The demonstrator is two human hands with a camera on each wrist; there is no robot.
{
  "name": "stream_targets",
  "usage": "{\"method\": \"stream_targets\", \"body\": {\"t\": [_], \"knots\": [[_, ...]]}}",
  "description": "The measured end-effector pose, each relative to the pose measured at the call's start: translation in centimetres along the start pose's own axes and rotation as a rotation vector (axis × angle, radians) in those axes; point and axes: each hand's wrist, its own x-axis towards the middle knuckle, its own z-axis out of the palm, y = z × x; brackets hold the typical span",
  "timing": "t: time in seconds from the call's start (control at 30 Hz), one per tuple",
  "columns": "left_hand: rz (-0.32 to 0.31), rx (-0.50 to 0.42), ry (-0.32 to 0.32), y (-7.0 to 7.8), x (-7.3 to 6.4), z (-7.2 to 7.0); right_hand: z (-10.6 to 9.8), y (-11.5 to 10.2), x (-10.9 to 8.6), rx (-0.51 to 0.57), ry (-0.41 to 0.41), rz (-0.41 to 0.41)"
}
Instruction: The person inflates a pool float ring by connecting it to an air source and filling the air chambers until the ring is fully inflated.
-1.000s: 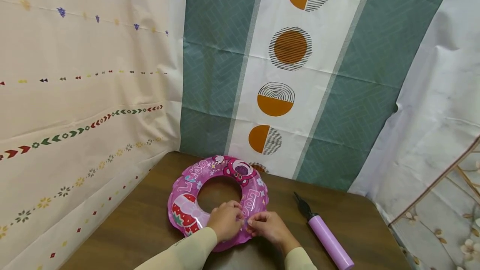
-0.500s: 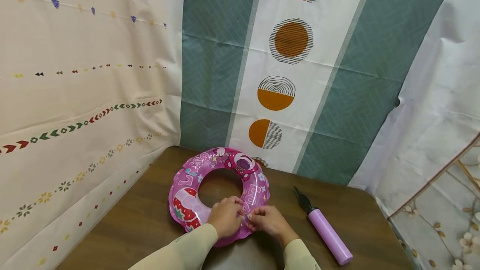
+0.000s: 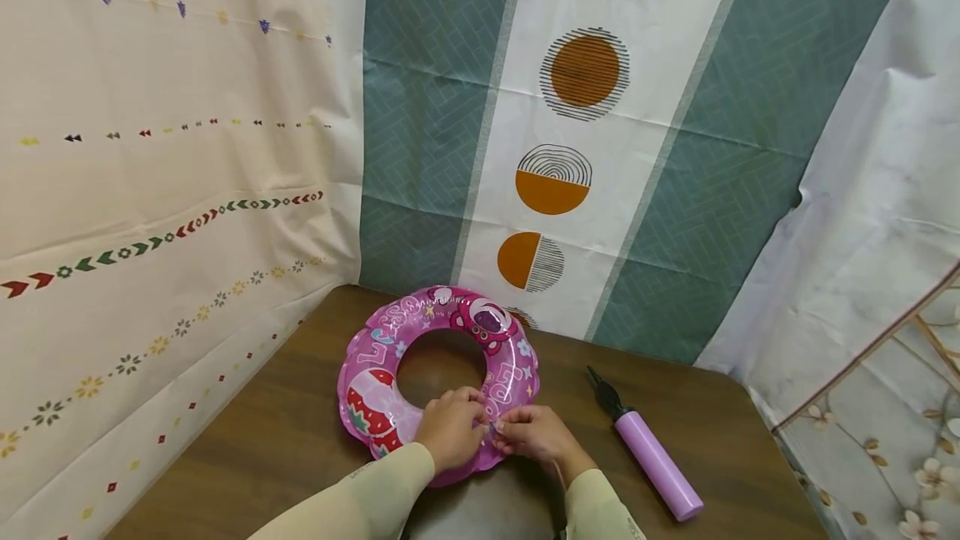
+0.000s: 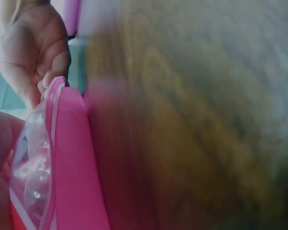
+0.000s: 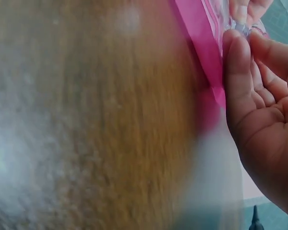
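Note:
A pink inflatable swim ring with strawberry and bear prints lies on the table, puffed up. At its near right side, my right hand pinches the small clear valve between thumb and index finger. Over the near part of the ring, my left hand has its fingers curled at the same valve from the other side. In the left wrist view the ring's clear top and pink underside show close up, with the right hand beyond. The hands cover most of the valve in the head view.
A purple hand pump with a black nozzle lies on the wooden table, to the right of the hands. Patterned cloths hang behind the table and along both sides.
The head view has tilted slightly, so the ring, hands and pump sit higher in it. Both hands stay at the valve, with only small finger movements.

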Motion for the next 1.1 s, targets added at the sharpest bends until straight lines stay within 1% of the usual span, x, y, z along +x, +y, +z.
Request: {"method": "stream_targets", "body": {"t": [0.07, 0.13, 0.2, 0.33, 0.5, 0.63, 0.8, 0.9, 1.03, 1.1], "knots": [[0.001, 0.009, 0.009, 0.0, 0.0, 0.1, 0.2, 0.0, 0.0, -0.020, 0.027, 0.000], [0.002, 0.020, 0.010, 0.1, 0.2, 0.1, 0.2, -0.1, 0.0, -0.027, 0.033, -0.003], [-0.001, 0.021, 0.004, 0.1, 0.3, 0.0, 0.0, -0.1, -0.1, -0.026, 0.024, -0.007], [-0.008, 0.012, -0.006, 0.1, 0.6, -0.3, -0.6, 0.1, -0.3, 0.021, -0.012, -0.017], [-0.012, -0.003, -0.010, 0.0, 0.6, -0.4, -1.0, 0.4, -0.5, 0.064, -0.015, -0.006], [-0.012, 0.002, -0.004, 0.0, 0.6, -0.3, -1.1, 0.3, -0.7, 0.057, -0.020, -0.007], [-0.024, -0.003, -0.019, -0.1, 0.6, -0.1, -1.1, -0.1, -1.0, -0.010, -0.040, -0.018], [-0.035, -0.004, -0.027, -0.2, 0.7, 0.1, -1.1, -0.4, -1.2, -0.078, -0.047, -0.027], [-0.043, -0.019, -0.019, -0.2, 0.8, 0.1, -0.9, -0.7, -1.4, -0.172, -0.034, -0.033], [-0.045, -0.034, -0.015, -0.2, 0.8, 0.1, -0.8, -0.7, -1.4, -0.202, -0.023, -0.030]]}}
